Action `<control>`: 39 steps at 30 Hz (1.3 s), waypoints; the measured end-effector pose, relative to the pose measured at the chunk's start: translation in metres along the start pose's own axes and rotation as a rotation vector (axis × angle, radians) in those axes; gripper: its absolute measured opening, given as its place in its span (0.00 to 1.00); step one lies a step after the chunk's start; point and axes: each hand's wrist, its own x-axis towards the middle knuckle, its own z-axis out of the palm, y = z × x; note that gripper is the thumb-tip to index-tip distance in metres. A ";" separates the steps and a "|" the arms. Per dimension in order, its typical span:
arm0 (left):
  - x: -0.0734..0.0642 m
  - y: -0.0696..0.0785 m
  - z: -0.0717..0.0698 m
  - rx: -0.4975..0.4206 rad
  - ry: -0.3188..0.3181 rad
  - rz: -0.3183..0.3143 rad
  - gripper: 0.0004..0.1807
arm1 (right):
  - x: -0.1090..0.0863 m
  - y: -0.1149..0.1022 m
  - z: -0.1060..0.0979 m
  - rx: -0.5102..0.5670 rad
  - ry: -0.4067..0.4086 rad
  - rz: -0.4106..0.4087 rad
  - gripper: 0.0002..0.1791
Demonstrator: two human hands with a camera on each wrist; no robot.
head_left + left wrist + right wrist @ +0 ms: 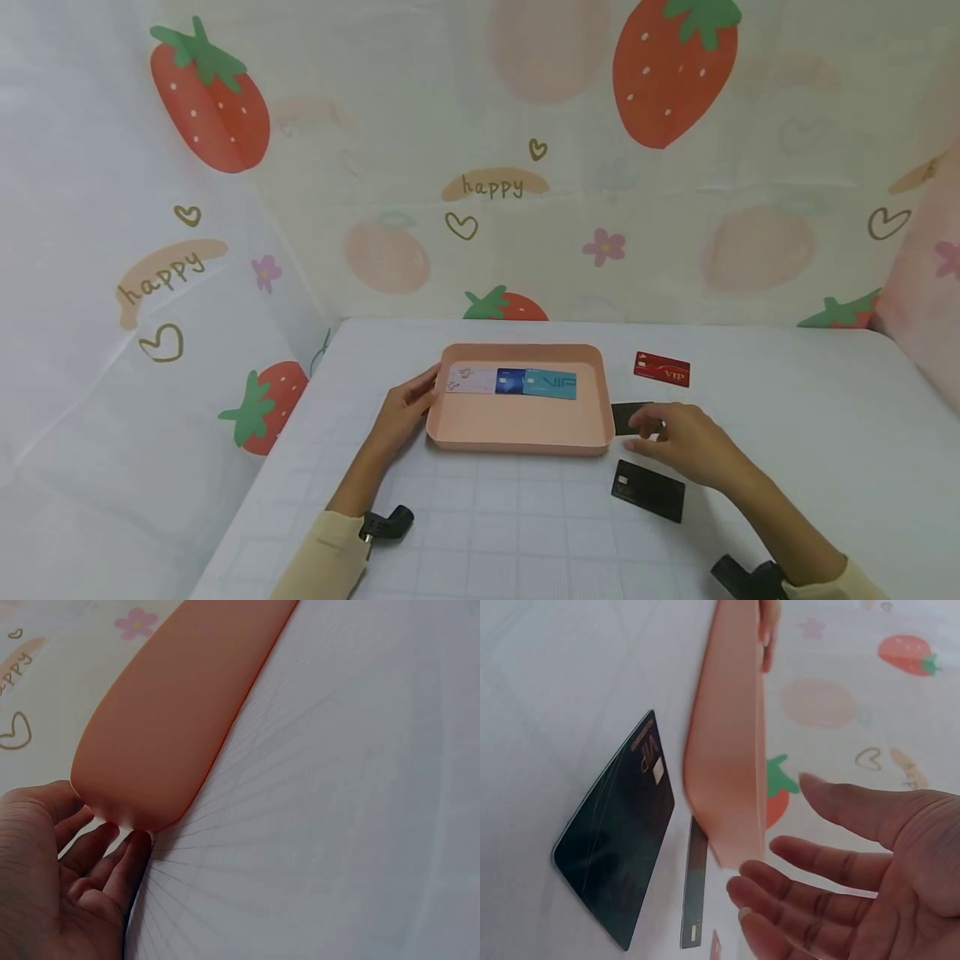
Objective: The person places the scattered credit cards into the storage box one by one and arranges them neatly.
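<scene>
A shallow pink tray [517, 425] lies on the table, with three cards in a row along its far side: a pale lilac card [470, 381], a blue card [511, 382] and a teal VIP card [551, 384]. My left hand [405, 410] grips the tray's left end; in the left wrist view its fingertips [137, 838] press the end wall. My right hand [686, 442] hovers right of the tray with bent, parted fingers and holds nothing. Below it, partly hidden, is a dark card [624, 419] against the tray. Nearer me lies a black VIP card [619, 832].
A red VIP card [662, 369] lies beyond the right hand, to the right of the tray. The white table [480, 533] ends at the back against a curtain [360, 133] printed with strawberries, hearts and words.
</scene>
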 end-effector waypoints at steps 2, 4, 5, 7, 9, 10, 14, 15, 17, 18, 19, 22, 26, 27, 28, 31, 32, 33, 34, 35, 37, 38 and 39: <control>0.000 0.000 0.000 -0.003 -0.002 0.001 0.27 | 0.000 0.002 0.001 -0.010 -0.019 0.014 0.19; 0.001 -0.001 -0.001 -0.006 -0.007 0.000 0.27 | -0.001 0.004 0.002 -0.018 -0.042 0.027 0.21; 0.001 -0.001 -0.001 -0.008 -0.009 -0.001 0.27 | -0.001 0.004 0.003 -0.019 -0.058 0.034 0.21; 0.001 -0.001 -0.001 -0.009 -0.010 -0.008 0.27 | -0.001 0.004 0.004 -0.019 -0.092 0.047 0.22; 0.002 -0.001 -0.001 -0.010 -0.013 -0.013 0.27 | -0.001 0.005 0.006 -0.018 -0.123 0.048 0.24; 0.002 -0.001 -0.001 -0.009 -0.015 -0.016 0.27 | -0.001 0.005 0.007 -0.020 -0.135 0.047 0.24; 0.000 0.010 -0.001 -0.002 -0.022 -0.025 0.27 | 0.000 0.006 0.011 -0.055 -0.166 0.043 0.28; -0.001 0.014 0.000 -0.001 -0.024 -0.028 0.27 | 0.001 0.006 0.012 -0.069 -0.172 0.043 0.29; -0.004 0.022 0.000 0.001 -0.026 -0.029 0.27 | 0.000 0.006 0.015 -0.098 -0.186 0.045 0.30; -0.006 0.024 0.001 0.003 -0.027 -0.024 0.27 | 0.000 0.006 0.016 -0.111 -0.193 0.048 0.30; -0.007 0.027 0.001 0.003 -0.025 -0.023 0.27 | 0.000 0.006 0.017 -0.127 -0.201 0.047 0.31; -0.008 0.028 0.002 0.010 -0.017 -0.021 0.27 | 0.000 0.005 0.021 -0.167 -0.213 0.048 0.32; -0.008 0.028 0.003 0.007 -0.014 -0.026 0.27 | -0.003 0.002 0.021 -0.212 -0.228 0.043 0.34; -0.008 0.028 0.003 0.008 -0.014 -0.026 0.27 | -0.004 0.001 0.021 -0.225 -0.234 0.044 0.34; -0.008 0.028 0.003 0.009 -0.015 -0.025 0.27 | -0.004 0.001 0.021 -0.242 -0.241 0.042 0.35; -0.008 0.029 0.004 0.011 -0.017 -0.025 0.27 | -0.005 0.000 0.023 -0.293 -0.263 0.046 0.36; -0.009 0.029 0.004 0.011 -0.019 -0.026 0.27 | -0.005 0.001 0.023 -0.309 -0.271 0.054 0.37; -0.009 0.030 0.004 0.011 -0.022 -0.028 0.27 | -0.005 0.001 0.024 -0.326 -0.277 0.060 0.37; -0.009 0.030 0.004 0.011 -0.026 -0.026 0.27 | -0.005 0.001 0.025 -0.342 -0.282 0.065 0.37; -0.009 0.030 0.004 0.011 -0.030 -0.024 0.27 | -0.005 0.000 0.026 -0.354 -0.286 0.070 0.37; -0.010 0.030 0.003 0.015 -0.028 -0.025 0.27 | -0.005 0.000 0.028 -0.374 -0.283 0.067 0.37; -0.010 0.030 0.002 0.017 -0.023 -0.025 0.27 | -0.005 -0.001 0.029 -0.382 -0.278 0.061 0.37; -0.011 0.030 0.002 0.016 -0.018 -0.026 0.27 | -0.005 -0.002 0.031 -0.389 -0.271 0.053 0.37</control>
